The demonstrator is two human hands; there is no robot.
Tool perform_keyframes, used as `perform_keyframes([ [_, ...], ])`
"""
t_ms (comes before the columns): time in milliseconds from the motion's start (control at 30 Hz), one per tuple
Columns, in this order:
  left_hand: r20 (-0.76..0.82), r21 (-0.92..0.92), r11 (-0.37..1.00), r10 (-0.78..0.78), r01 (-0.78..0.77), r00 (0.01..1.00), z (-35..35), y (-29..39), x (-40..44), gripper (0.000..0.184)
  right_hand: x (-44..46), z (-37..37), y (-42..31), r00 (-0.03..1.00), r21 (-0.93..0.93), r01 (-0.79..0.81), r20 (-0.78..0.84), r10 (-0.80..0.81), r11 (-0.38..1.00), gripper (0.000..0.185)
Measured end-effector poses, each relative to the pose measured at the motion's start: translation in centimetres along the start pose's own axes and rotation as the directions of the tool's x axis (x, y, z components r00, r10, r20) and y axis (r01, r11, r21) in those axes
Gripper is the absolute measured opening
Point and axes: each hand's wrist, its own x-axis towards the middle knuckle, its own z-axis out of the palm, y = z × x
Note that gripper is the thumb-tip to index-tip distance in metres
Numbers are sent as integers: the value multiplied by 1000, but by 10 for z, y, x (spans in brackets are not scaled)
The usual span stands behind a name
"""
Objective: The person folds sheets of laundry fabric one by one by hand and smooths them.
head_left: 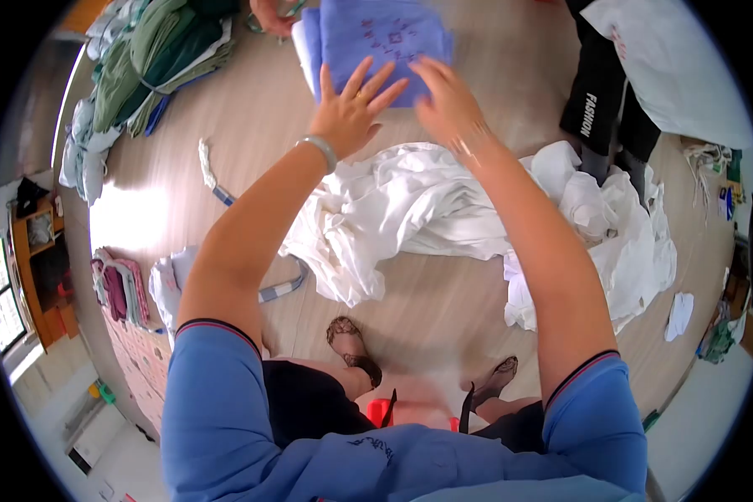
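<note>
A folded blue-violet cloth (393, 50) with red printing lies on the floor at the top of the head view. My left hand (351, 110) is over its near edge with the fingers spread wide, holding nothing; whether it touches the cloth I cannot tell. At the cloth's lower right corner is my right hand (450, 100), slightly blurred, with its fingers stretched out and the thumb apart. Beneath my forearms a crumpled white cloth (427, 197) spreads across the floor.
Another person's hand (272, 17) is beside the blue-violet cloth. Someone in black trousers (594, 100) stands at the right near a large white bag (678, 71) and more white cloth (627, 251). Tied green bundles (155, 63) lie upper left; folded clothes (124, 289) lie at left.
</note>
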Motion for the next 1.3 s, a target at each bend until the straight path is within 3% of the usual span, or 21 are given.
perform_keyframes([
  [33,132,211,975,37,-65,991,9,5,-2,83,-46,-26,0,998,94,21,-61,-15,995,40],
  [67,85,326,945,-19,-10,996,28,2,1,84,-91,-51,6,999,97,45,-6,-45,994,37],
  [167,49,309,951,-37,20,998,28,-4,12,80,-258,-139,21,871,40,-30,492,7,999,27],
  [233,-56,230,973,-3,16,998,33,-16,16,66,-388,-206,23,762,-186,-215,582,284,959,17],
  [300,0,132,991,-35,34,999,26,-15,20,76,-540,-267,16,450,-445,-676,381,807,587,15],
  [400,86,71,997,7,-13,996,10,-1,19,78,-778,-242,-57,-127,-720,-574,548,827,389,17],
  [433,65,107,994,19,-26,998,14,1,19,76,-805,-207,-80,-185,-657,-696,555,811,290,17],
  [467,127,234,966,-140,108,982,7,21,19,72,-816,-162,-96,-210,-553,-817,550,808,164,18],
  [500,135,227,970,-116,83,984,11,32,25,72,-808,-117,-102,-220,-436,-899,532,818,42,18],
  [567,-110,42,999,11,-6,994,16,42,25,68,-780,-40,-92,-229,-255,-960,484,845,-114,19],
  [600,-126,10,975,220,-221,967,21,52,32,63,-765,-10,-77,-234,-182,-969,470,851,-165,19],
  [733,10,-319,825,495,-466,869,16,171,19,49,-744,17,-58,-203,-54,-978,480,854,-202,21],
  [833,145,-258,815,564,-519,813,23,244,11,66,-744,11,-42,-168,-40,-985,489,856,-170,23],
  [933,346,-165,935,353,-313,869,25,295,5,79,-767,9,-45,-164,-52,-986,478,863,-159,25],
  [967,285,-455,866,361,-206,888,59,285,4,86,-777,2,-45,-160,-68,-987,473,866,-145,26],
  [1000,314,-464,869,343,-172,885,73,285,-1,87,-786,-15,-36,-171,-84,-985,447,878,-149,27],
  [1033,532,-319,947,218,-45,818,38,303,-1,82,-803,-19,-46,-177,-87,-984,443,879,-154,27],
  [1067,459,-289,951,236,-107,857,84,282,-14,72,-814,-31,-48,-181,-98,-983,433,883,-153,28],
  [1167,571,-222,963,4,150,821,28,293,-15,27,-834,-59,-53,-146,-87,-989,411,900,-120,30],
  [1233,394,-405,908,70,105,917,20,264,-23,22,-849,-80,-44,-88,-69,-995,361,929,-68,32],
  [1300,242,-559,829,121,36,963,-4,261,-26,19,-860,-117,-17,121,-71,-987,229,966,141,33],
])
